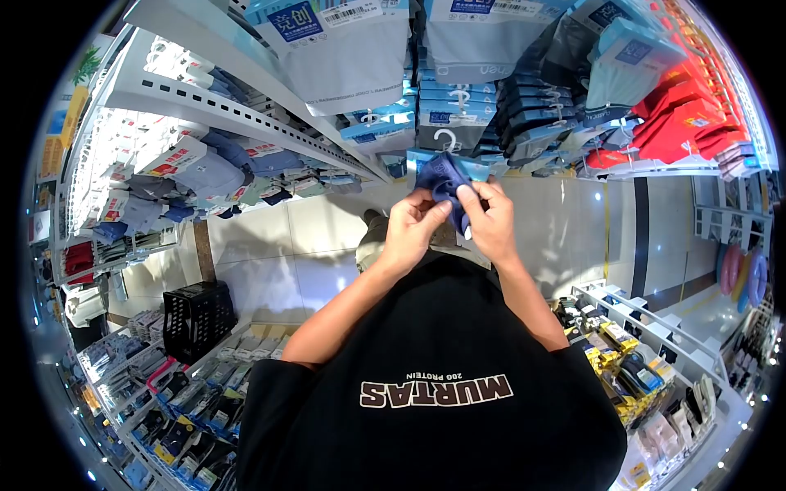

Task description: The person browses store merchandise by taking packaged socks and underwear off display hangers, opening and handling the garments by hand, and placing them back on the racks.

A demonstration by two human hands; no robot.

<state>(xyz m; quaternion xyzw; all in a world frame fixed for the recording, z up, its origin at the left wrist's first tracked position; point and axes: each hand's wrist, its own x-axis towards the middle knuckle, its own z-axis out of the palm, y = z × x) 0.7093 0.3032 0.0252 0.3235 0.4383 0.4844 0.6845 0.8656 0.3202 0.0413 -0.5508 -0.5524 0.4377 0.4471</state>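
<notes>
In front of my chest, both hands are on a navy folded garment (pixel 444 178) that looks like packaged underwear, with a light blue card and a white plastic hook (pixel 444 137) at its top. My left hand (pixel 418 227) pinches its lower left side between thumb and fingers. On the opposite side, my right hand (pixel 490 219) grips it, thumb pressed on the front and fingers behind the card. Part of the card is hidden by the fabric and fingers. Just beyond hang similar blue-carded packs (pixel 458 112) on hooks.
Large grey packs (pixel 348 65) hang overhead. Red packs (pixel 692 123) are at the right, and a white perforated shelf frame (pixel 221 106) with carded garments stands left. A black basket (pixel 197 319) is at lower left. Low racks of socks (pixel 630 368) flank me.
</notes>
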